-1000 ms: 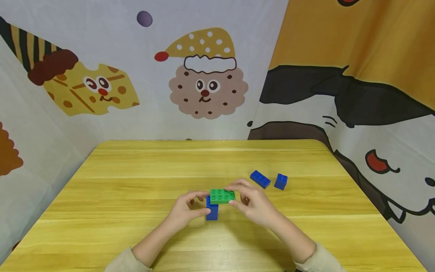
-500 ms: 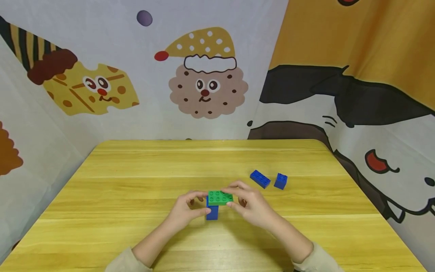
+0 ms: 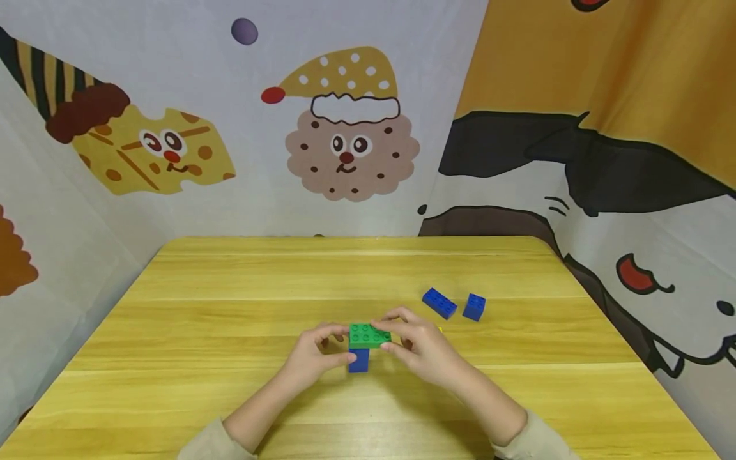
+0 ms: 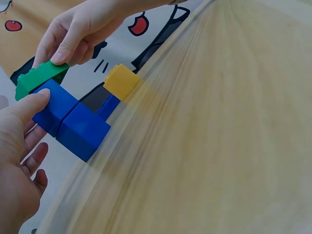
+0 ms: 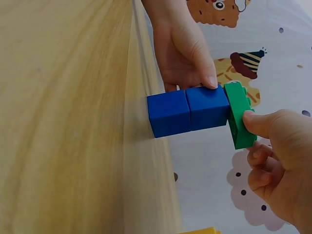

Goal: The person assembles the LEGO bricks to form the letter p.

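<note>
Two blue building bricks (image 5: 168,113) stand stacked on the table, one directly above the other. My left hand (image 3: 310,358) holds the upper blue brick (image 4: 56,107) between thumb and fingers. A thin green building brick (image 3: 365,335), studs up, lies across the top of the stack and overhangs to the right. My right hand (image 3: 422,342) pinches the overhanging end, thumb on the near side. In the right wrist view the green brick (image 5: 239,114) looks slightly tilted against the blue one; whether it is fully seated I cannot tell.
Farther back on the wooden table (image 3: 259,281) lie a long blue brick (image 3: 439,303) and a short blue brick (image 3: 474,307). A yellow brick (image 4: 122,82) stands beyond the stack, mostly hidden by my right hand in the head view. A cartoon-printed cloth (image 3: 253,211) hangs behind the table.
My right hand has moved the green brick slightly left and toward me, over the blue stack. The left hand has stayed in place. A bit of yellow now shows behind the right hand.
</note>
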`<state>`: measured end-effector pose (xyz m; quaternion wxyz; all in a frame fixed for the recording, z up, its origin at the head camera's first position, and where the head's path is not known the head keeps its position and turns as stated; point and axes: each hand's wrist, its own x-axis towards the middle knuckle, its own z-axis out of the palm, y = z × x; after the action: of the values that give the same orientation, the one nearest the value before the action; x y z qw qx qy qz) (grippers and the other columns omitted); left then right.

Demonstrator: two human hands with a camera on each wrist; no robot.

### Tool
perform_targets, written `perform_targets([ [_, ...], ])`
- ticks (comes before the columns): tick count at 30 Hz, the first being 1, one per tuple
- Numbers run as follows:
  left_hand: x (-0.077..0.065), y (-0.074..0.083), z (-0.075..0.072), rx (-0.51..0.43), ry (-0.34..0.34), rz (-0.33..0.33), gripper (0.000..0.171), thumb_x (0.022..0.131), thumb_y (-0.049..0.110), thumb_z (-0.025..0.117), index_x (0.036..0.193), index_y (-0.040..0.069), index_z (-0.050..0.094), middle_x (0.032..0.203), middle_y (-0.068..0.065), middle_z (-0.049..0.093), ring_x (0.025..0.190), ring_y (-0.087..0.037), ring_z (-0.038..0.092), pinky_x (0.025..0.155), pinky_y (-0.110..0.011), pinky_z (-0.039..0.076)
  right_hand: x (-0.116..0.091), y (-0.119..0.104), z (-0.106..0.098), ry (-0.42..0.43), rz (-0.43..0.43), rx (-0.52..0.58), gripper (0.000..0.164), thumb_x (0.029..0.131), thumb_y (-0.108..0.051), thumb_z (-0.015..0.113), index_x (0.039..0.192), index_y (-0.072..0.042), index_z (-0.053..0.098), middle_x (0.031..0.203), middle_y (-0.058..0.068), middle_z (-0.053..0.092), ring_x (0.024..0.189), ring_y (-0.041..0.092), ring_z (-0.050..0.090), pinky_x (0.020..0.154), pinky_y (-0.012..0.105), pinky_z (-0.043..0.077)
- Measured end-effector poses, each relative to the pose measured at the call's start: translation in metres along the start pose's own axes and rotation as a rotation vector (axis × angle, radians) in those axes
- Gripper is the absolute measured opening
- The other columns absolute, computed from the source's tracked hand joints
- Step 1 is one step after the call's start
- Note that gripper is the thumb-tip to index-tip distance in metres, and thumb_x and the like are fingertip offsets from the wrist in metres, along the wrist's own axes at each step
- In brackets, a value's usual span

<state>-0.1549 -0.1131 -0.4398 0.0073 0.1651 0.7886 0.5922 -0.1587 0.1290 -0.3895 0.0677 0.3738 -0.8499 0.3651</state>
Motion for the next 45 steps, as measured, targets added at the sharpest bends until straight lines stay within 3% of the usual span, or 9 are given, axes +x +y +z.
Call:
perform_targets([
  [10,0.000,-0.001,0.001,0.025,0.008,0.000,0.037,0.076,0.017,0.081,0.110,0.008,0.069,0.098,0.001,0.064,0.093,-0.023,0.053,0.079,-0.038,0.040,0.002,-0.004,-0.002,-0.027,0.000,-0.019,0.036,0.088,-0.009,0.068,0.124,-0.008,0.064,0.118,0.001,0.057,0.072,0.006,0.052,0.059,0.020,0.048],
  [15,0.001,-0.001,0.002,0.029,0.005,-0.011,0.037,0.076,0.018,0.082,0.110,0.012,0.070,0.097,0.003,0.064,0.092,-0.023,0.053,0.080,-0.038,0.041,0.003,-0.006,-0.004,-0.045,-0.030,-0.067,0.038,0.087,-0.005,0.068,0.125,-0.008,0.064,0.118,0.003,0.057,0.078,0.009,0.055,0.063,0.018,0.048],
  [23,0.002,-0.002,0.002,0.016,-0.001,0.003,0.036,0.075,0.018,0.082,0.109,0.015,0.070,0.095,0.004,0.064,0.091,-0.023,0.053,0.079,-0.039,0.041,0.005,-0.009,-0.005,-0.093,-0.076,-0.192,0.041,0.089,-0.006,0.068,0.129,-0.007,0.061,0.117,0.007,0.055,0.062,0.003,0.048,0.058,0.014,0.045],
  [31,0.002,-0.004,0.000,0.018,-0.004,-0.002,0.035,0.075,0.018,0.082,0.108,0.015,0.070,0.095,0.003,0.063,0.090,-0.024,0.051,0.078,-0.038,0.040,0.009,-0.015,-0.005,-0.119,-0.096,-0.290,0.044,0.088,-0.004,0.068,0.130,-0.009,0.060,0.117,0.009,0.055,0.059,0.001,0.045,0.054,0.013,0.042],
  [45,0.001,-0.004,0.000,0.004,-0.013,-0.004,0.035,0.075,0.018,0.082,0.107,0.016,0.070,0.096,0.000,0.061,0.088,-0.025,0.050,0.075,-0.037,0.041,0.008,-0.017,-0.003,-0.096,-0.131,-0.337,0.042,0.086,-0.004,0.070,0.127,-0.006,0.062,0.114,0.010,0.055,0.051,0.000,0.037,0.049,0.011,0.037],
])
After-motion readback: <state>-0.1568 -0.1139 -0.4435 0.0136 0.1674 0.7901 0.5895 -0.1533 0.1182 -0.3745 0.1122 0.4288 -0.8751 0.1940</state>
